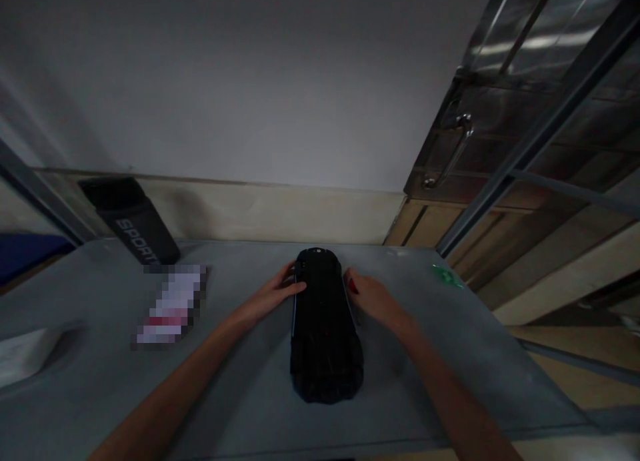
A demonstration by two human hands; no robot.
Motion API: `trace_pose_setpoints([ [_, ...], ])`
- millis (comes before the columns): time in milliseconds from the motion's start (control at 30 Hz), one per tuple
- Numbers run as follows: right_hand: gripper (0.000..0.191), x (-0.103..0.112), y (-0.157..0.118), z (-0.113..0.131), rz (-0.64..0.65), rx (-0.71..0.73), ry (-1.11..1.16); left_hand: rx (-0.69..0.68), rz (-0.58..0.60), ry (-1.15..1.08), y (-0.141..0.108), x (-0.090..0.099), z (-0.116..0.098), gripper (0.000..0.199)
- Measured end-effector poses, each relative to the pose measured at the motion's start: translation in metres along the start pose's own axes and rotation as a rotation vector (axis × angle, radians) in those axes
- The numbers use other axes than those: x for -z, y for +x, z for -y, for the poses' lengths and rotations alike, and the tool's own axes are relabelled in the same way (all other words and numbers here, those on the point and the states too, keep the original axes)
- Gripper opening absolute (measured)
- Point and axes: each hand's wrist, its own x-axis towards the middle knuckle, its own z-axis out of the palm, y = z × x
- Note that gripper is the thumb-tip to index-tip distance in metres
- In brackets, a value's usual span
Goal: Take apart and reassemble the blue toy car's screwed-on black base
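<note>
The left hand (284, 285) clasps a black car-shaped body (323, 324) — likely stiff, light, best held left and right — while the right hand (369, 293) curls around something red (353, 285).

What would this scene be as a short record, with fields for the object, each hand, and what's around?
Object: black object, long, lying on the grey table
Left hand: at its left edge, thumb on top
Right hand: at its right edge, fingers curled around something red
Left side: black container marked SPORT, pixelated item, white item cut off by the frame
Right side: green item
Behind: pale wall
Unclear: what the red thing is
</note>
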Motion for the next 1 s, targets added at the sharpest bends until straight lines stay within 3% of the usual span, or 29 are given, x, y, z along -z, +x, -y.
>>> trace_pose_setpoints([
  [200, 0.021, -0.006, 0.004, -0.007, -0.046, 0.005, -0.039, 0.014, -0.111, -0.116, 0.011, -0.002, 0.015, 0.072],
  [300, 0.024, -0.008, 0.006, -0.01, -0.075, 0.017, -0.022, -0.082, -0.21, 0.091, 0.015, 0.007, 0.016, 0.061],
  [467, 0.021, -0.01, 0.012, -0.015, -0.127, 0.027, 0.02, -0.174, -0.274, 0.327, 0.009, 0.023, 0.003, 0.049],
  [667, 0.019, -0.011, 0.02, -0.02, -0.173, 0.021, 0.08, -0.175, -0.23, 0.586, 0.0, 0.022, -0.007, 0.011],
  [1000, 0.021, -0.018, 0.028, -0.024, -0.192, -0.003, 0.081, -0.133, -0.188, 0.747, -0.003, 0.019, -0.005, 0.017],
])
